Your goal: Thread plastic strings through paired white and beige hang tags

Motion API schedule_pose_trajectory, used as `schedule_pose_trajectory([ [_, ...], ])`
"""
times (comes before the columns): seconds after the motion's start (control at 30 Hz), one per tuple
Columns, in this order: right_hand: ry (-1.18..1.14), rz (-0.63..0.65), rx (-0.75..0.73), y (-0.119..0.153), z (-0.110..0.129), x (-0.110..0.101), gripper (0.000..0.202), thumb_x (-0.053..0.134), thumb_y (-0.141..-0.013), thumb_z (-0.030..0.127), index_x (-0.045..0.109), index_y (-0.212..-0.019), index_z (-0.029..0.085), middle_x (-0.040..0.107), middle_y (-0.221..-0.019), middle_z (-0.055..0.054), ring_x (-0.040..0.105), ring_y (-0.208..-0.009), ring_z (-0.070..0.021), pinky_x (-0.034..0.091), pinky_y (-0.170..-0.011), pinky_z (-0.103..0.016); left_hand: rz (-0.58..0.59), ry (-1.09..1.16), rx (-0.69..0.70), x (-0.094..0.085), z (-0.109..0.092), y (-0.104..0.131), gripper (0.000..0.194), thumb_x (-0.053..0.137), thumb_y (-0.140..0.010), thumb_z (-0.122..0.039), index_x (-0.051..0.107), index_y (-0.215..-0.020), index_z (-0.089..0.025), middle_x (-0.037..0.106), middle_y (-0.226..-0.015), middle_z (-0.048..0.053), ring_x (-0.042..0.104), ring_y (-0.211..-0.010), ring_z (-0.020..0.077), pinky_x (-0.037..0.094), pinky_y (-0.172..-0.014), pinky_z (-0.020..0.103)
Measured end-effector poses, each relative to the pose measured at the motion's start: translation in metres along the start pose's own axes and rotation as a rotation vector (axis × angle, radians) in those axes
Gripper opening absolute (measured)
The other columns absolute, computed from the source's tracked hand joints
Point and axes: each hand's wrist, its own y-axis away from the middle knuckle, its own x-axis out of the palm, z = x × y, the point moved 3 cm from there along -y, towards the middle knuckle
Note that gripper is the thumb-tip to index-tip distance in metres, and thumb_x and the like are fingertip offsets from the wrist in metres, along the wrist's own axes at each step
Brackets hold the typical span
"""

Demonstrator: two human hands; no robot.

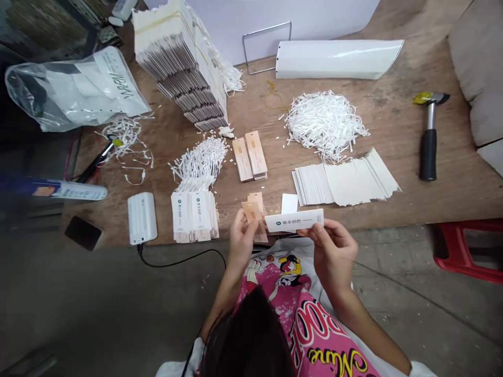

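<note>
Between the thumb and fingers of my left hand (241, 235) is a peach tag (251, 210), tilted, just above more peach tags at the table's front edge. My right hand (333, 245) pinches the right end of a long white tag (294, 221) with a green logo and dark print. The white tag's left end comes close to the peach tag; whether they touch I cannot tell. A blank white card (290, 203) lies partly under the long tag. Left of my hands sit printed white tags (192, 214) with their strings (202, 159) fanned out behind.
Two stacks of peach tags (257, 154) stand mid-table. Behind the row of white cards (346, 180) is a heap of white strings (326, 123). Tall bundled tags (184, 63) rise at back left. A hammer (429, 139) lies right; a white power box (142, 217) and phone (83, 232) lie left.
</note>
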Motion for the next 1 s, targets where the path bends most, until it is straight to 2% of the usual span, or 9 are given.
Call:
schedule_pose_trajectory([
  [0.07,-0.096,0.023,0.11,-0.001,-0.005,0.007,0.009,0.073,-0.078,0.025,0.069,-0.083,0.02,0.074,-0.071,-0.002,0.073,-0.064,-0.0193,0.062,-0.066,-0.031,0.028,0.077,0.02,0.005,-0.002,0.005,0.024,0.061,-0.081,-0.033,0.056,-0.1,-0.019,0.07,-0.089,0.003,0.067,-0.079,0.0163,0.051,-0.072,0.026],
  [0.17,-0.116,0.035,0.17,-0.002,-0.009,0.008,0.01,0.076,-0.075,0.024,0.07,-0.083,0.02,0.074,-0.073,-0.002,0.073,-0.065,-0.0191,0.062,-0.068,-0.03,0.055,0.044,0.074,0.007,-0.006,0.01,0.025,0.066,-0.079,-0.033,0.054,-0.096,-0.019,0.068,-0.083,0.001,0.065,-0.073,0.0146,0.051,-0.069,0.024],
  [0.37,-0.103,0.054,0.159,-0.003,-0.007,0.004,0.01,0.077,-0.075,0.023,0.072,-0.083,0.019,0.075,-0.073,-0.002,0.073,-0.065,-0.017,0.063,-0.067,-0.026,0.041,-0.104,0.081,0.001,-0.011,0.014,0.024,0.068,-0.076,-0.024,0.056,-0.096,-0.018,0.068,-0.081,0.002,0.065,-0.073,0.0142,0.051,-0.066,0.021],
  [0.53,-0.082,0.033,0.115,-0.008,-0.008,0.002,0.013,0.077,-0.075,0.024,0.072,-0.084,0.017,0.074,-0.07,-0.002,0.073,-0.061,-0.017,0.063,-0.064,-0.026,0.186,-0.051,0.114,0.0,-0.019,0.018,0.027,0.066,-0.078,-0.023,0.059,-0.104,-0.017,0.068,-0.09,0.004,0.066,-0.084,0.0166,0.052,-0.071,0.022],
  [0.6,-0.072,0.033,0.098,-0.008,-0.009,0.002,0.014,0.078,-0.075,0.025,0.072,-0.084,0.016,0.074,-0.069,-0.002,0.073,-0.061,-0.0171,0.063,-0.062,-0.027,0.167,-0.064,0.083,0.0,-0.019,0.019,0.027,0.067,-0.077,-0.022,0.059,-0.102,-0.017,0.067,-0.089,0.003,0.066,-0.083,0.0161,0.051,-0.071,0.022],
  [0.7,-0.05,0.071,0.098,-0.007,-0.008,0.002,0.012,0.077,-0.075,0.025,0.071,-0.082,0.017,0.075,-0.07,-0.001,0.073,-0.062,-0.0163,0.063,-0.063,-0.024,0.047,-0.124,0.034,0.001,-0.016,0.018,0.023,0.069,-0.073,-0.018,0.059,-0.094,-0.017,0.067,-0.081,0.001,0.064,-0.074,0.0135,0.05,-0.067,0.02],
  [0.87,0.006,0.158,0.063,-0.001,-0.001,0.005,0.009,0.077,-0.076,0.023,0.071,-0.08,0.017,0.075,-0.069,-0.002,0.074,-0.064,-0.0148,0.062,-0.065,-0.019,-0.109,-0.186,0.036,-0.003,-0.009,0.013,0.024,0.072,-0.065,-0.013,0.059,-0.085,-0.017,0.066,-0.077,-0.001,0.063,-0.069,0.0121,0.048,-0.062,0.018],
  [0.93,0.014,0.18,0.039,-0.001,0.001,0.004,0.008,0.077,-0.076,0.022,0.071,-0.08,0.018,0.075,-0.069,-0.002,0.073,-0.064,-0.0147,0.062,-0.065,-0.019,-0.067,-0.145,0.006,-0.006,-0.008,0.011,0.025,0.073,-0.064,-0.014,0.06,-0.085,-0.016,0.067,-0.076,-0.001,0.063,-0.068,0.0124,0.049,-0.061,0.018],
  [1.0,0.012,0.194,0.039,-0.003,0.0,0.003,0.008,0.076,-0.077,0.022,0.072,-0.082,0.018,0.075,-0.069,-0.002,0.073,-0.063,-0.0147,0.062,-0.064,-0.019,0.055,-0.069,-0.062,-0.008,-0.007,0.011,0.029,0.076,-0.063,-0.017,0.062,-0.089,-0.016,0.069,-0.077,0.001,0.063,-0.067,0.0133,0.05,-0.059,0.019],
])
